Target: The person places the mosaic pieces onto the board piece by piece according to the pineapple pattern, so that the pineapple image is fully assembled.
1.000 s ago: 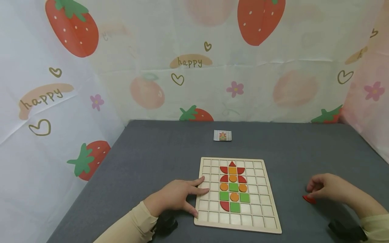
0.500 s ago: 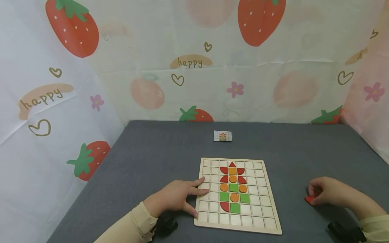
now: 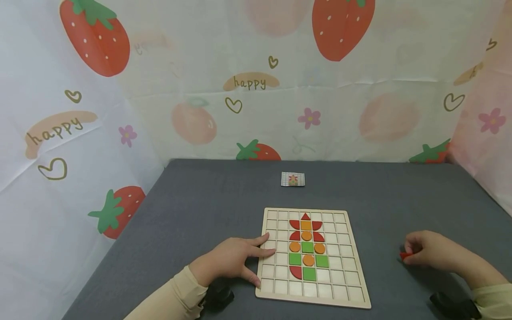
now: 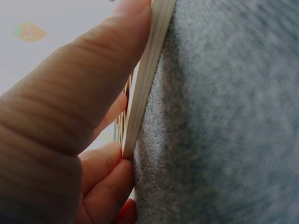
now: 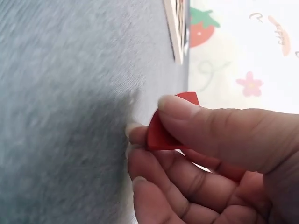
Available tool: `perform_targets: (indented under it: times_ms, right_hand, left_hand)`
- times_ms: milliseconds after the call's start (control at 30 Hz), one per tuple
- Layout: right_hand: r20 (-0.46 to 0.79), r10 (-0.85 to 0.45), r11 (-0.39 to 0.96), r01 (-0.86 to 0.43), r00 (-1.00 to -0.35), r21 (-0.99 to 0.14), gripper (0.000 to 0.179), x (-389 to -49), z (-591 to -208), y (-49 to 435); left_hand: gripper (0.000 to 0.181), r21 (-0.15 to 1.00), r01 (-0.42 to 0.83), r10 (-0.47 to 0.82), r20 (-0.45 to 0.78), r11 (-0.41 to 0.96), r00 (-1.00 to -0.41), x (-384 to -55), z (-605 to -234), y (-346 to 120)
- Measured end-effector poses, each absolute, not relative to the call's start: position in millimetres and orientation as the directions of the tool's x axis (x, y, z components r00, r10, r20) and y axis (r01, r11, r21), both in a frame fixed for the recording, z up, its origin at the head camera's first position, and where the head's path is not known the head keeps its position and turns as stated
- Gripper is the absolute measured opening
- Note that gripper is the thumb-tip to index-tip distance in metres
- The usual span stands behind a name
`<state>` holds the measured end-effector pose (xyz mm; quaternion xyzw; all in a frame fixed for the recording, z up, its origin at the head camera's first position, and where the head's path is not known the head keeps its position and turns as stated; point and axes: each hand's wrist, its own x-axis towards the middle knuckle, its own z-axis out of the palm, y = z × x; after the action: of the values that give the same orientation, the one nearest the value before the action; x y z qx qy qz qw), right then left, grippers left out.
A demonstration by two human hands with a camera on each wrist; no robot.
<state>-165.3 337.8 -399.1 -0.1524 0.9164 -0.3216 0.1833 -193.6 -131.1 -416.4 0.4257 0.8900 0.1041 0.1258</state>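
Note:
At the right of the head view my right hand (image 3: 436, 250) pinches a red quarter-circle tile (image 5: 161, 135) between thumb and fingertips, just over the table cloth. A wooden grid board (image 3: 340, 291) lies flat at centre. My left hand (image 3: 229, 258) rests at its left edge with fingers spread; two fingertips lie on the board and the thumb touches its side. Red, orange and green tiles fill the middle columns. A red triangle (image 3: 306, 217) tops the pattern, and a green square (image 3: 310, 274) sits beside a red quarter-circle (image 3: 295, 272) in the lowest filled row.
A small pattern card (image 3: 293, 179) lies behind the board, bearing a similar coloured figure. Dark grey cloth (image 3: 216, 200) covers the table. A printed curtain (image 3: 248, 120) with strawberries encloses the back and sides.
My right hand has taken hold of the red tile, which lay under its fingertips, and has tilted it. The left hand and the board have stayed put.

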Motion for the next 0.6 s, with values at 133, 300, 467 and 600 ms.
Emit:
perform_targets:
  times_ms: [133, 300, 467, 600]
  right_hand:
    - [-0.224, -0.361, 0.769, -0.153, -0.906, -0.621, 0.024, -166.2, -395.1, 329.2]
    - [-0.164, -0.368, 0.787, -0.212, -0.915, -0.579, 0.019, -167.5, -391.1, 312.0]
    - [-0.128, -0.371, 0.783, -0.236, -0.92, -0.575, 0.014, -166.0, -389.2, 291.0]
    - [-0.115, -0.401, 0.76, -0.26, -0.909, -0.596, 0.009, -164.8, -388.3, 274.4]
  left_hand:
    - [0.08, 0.294, 0.732, 0.785, -0.134, 0.614, -0.605, -193.2, -416.1, -131.3]
    - [0.08, 0.293, 0.733, 0.786, -0.135, 0.614, -0.604, -193.7, -415.4, -131.2]
    - [0.08, 0.295, 0.735, 0.788, -0.131, 0.611, -0.602, -194.1, -415.2, -131.5]
    - [0.08, 0.298, 0.731, 0.785, -0.136, 0.614, -0.604, -194.1, -415.4, -131.6]
